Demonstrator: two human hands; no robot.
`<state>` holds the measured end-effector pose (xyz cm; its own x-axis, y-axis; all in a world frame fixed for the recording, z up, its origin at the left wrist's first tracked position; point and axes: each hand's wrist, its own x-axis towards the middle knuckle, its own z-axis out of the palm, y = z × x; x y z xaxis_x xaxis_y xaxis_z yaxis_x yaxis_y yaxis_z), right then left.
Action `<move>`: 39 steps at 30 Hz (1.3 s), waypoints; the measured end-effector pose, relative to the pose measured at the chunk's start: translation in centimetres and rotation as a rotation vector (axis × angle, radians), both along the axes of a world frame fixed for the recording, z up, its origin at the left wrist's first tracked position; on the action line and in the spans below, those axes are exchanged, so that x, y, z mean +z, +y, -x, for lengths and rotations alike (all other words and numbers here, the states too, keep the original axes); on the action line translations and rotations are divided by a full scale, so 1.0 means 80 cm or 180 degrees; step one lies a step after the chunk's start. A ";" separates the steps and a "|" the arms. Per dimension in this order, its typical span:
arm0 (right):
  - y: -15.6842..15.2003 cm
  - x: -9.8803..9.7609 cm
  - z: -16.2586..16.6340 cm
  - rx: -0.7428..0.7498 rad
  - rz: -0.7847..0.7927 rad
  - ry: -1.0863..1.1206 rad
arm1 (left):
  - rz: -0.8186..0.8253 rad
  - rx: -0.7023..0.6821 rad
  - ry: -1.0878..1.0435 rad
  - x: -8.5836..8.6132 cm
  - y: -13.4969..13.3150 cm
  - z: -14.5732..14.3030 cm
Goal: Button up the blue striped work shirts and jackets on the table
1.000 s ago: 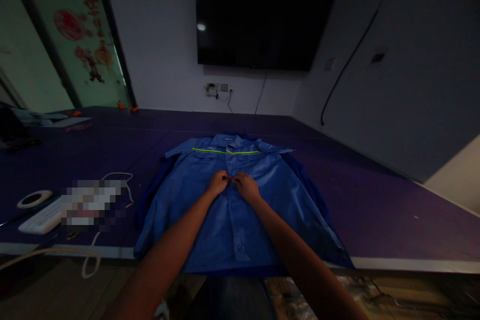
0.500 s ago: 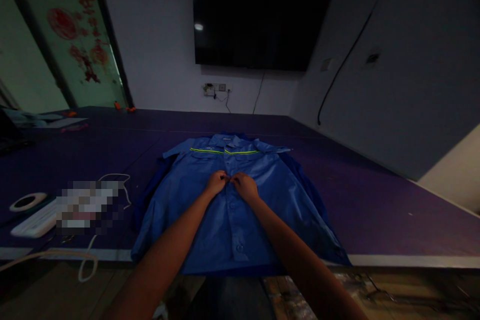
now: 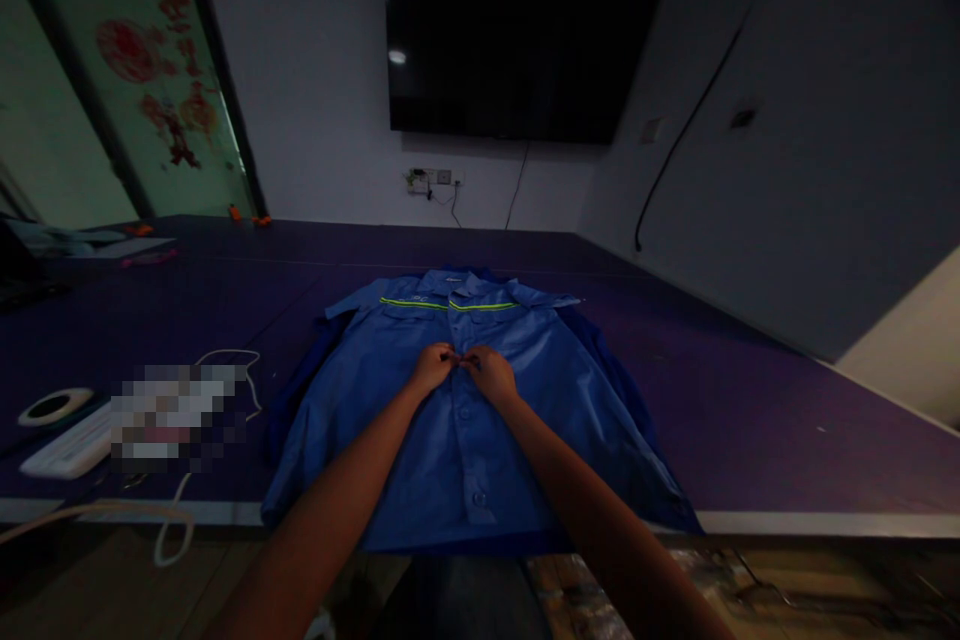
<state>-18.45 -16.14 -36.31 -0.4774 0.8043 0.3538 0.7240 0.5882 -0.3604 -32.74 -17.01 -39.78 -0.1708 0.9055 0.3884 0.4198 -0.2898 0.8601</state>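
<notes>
A blue short-sleeved work shirt [image 3: 405, 400] lies front up, its collar pointing away from me and its hem at the near table edge. Yellow-green stripes cross its chest. Below the stripes, my left hand [image 3: 433, 367] pinches the button placket from the left. My right hand [image 3: 489, 372] pinches the same strip from the right, the fingertips of both almost meeting. Whatever button lies between them is hidden by the fingers. Two lower buttons, one of them a button [image 3: 479, 499] near the hem, show on the placket. Darker blue cloth [image 3: 611, 370] sticks out from under the shirt.
The purple table [image 3: 750, 420] has a pale front edge. To the left lie a white power strip [image 3: 67, 450], a white cable [image 3: 174, 530], a round white-rimmed object [image 3: 56, 407] and a blurred-out item. A large dark screen [image 3: 525, 30] hangs on the far wall.
Both hands stay at the same spot on the placket, with only a slight shift of the fingers. The shirt lies as before.
</notes>
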 end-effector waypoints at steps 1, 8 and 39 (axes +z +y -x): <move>0.001 0.000 0.000 -0.0010 0.0012 -0.0010 | 0.0025 -0.0009 0.0001 0.001 0.000 0.000; 0.004 -0.003 0.001 -0.0025 0.0048 0.0013 | 0.0055 -0.0108 -0.0110 0.006 -0.003 -0.001; -0.003 0.009 -0.004 -0.0079 -0.0110 -0.0150 | 0.0447 0.0125 0.0468 0.034 -0.022 -0.003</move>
<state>-18.16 -16.40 -35.55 -0.4741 0.8039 0.3591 0.7542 0.5813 -0.3055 -32.49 -18.77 -37.06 -0.1579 0.9463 0.2821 0.5523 -0.1522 0.8196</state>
